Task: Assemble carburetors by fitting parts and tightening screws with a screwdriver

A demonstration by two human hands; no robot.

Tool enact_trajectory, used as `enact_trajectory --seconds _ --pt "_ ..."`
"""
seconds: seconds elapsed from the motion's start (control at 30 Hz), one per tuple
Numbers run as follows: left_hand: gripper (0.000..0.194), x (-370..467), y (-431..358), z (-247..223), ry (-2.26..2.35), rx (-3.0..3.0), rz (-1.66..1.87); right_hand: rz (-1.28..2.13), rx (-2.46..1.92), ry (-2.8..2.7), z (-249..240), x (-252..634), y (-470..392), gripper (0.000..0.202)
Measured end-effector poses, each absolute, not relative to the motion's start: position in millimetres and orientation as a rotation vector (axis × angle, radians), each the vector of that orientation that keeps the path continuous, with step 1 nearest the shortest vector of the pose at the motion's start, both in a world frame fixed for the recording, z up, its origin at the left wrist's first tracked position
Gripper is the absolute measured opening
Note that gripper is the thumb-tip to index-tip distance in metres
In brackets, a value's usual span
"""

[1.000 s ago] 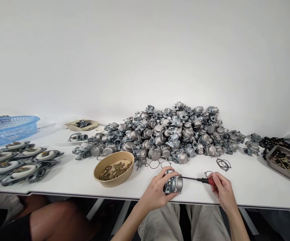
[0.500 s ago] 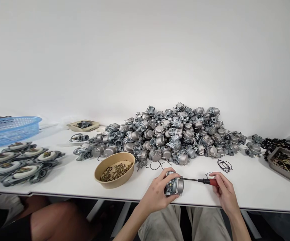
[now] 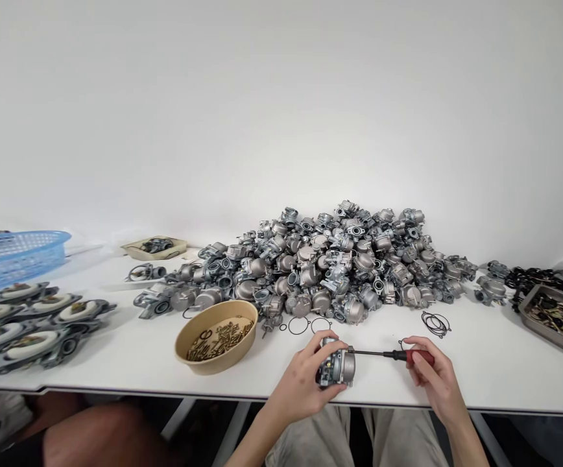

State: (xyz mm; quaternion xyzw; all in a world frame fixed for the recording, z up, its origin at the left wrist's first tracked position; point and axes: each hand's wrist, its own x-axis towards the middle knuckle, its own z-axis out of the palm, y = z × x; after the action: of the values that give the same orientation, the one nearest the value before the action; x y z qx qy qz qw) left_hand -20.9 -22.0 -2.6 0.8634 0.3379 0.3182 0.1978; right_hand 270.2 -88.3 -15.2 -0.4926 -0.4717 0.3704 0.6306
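Observation:
My left hand (image 3: 305, 376) is closed round a grey metal carburetor (image 3: 346, 367) near the table's front edge, its round bowl facing right. In my right hand (image 3: 434, 373) is a screwdriver (image 3: 420, 356) with a red and black handle. The screwdriver's dark shaft lies level, pointing left, and its tip meets the carburetor's upper right side; the screw there is too small to make out. Behind my hands rises a large pile of carburetors (image 3: 311, 272). A tan bowl (image 3: 194, 362) of brass-coloured screws stands left of my left hand.
Black rubber rings (image 3: 436, 323) lie behind my right hand. At the right are a grey tray (image 3: 549, 337) of small parts and dark tangled pieces. Larger parts with white rings (image 3: 31, 344) and a blue basket (image 3: 43, 256) are at the left. A person's leg (image 3: 101, 428) shows below.
The view has shifted slightly, so the bowl and left-hand parts sit further left. Both hands keep their holds, and the screwdriver tip stays at the carburetor; the fingers on the handle have shifted a little.

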Motion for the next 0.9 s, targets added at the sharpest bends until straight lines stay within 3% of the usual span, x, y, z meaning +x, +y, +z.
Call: enact_trajectory --seconds 0.9 --pt "0.057 -21.9 -21.5 -4.9 0.929 2.404 0.883 0.742 -1.165 -1.144 -13.0 268.9 -87.8 0.043"
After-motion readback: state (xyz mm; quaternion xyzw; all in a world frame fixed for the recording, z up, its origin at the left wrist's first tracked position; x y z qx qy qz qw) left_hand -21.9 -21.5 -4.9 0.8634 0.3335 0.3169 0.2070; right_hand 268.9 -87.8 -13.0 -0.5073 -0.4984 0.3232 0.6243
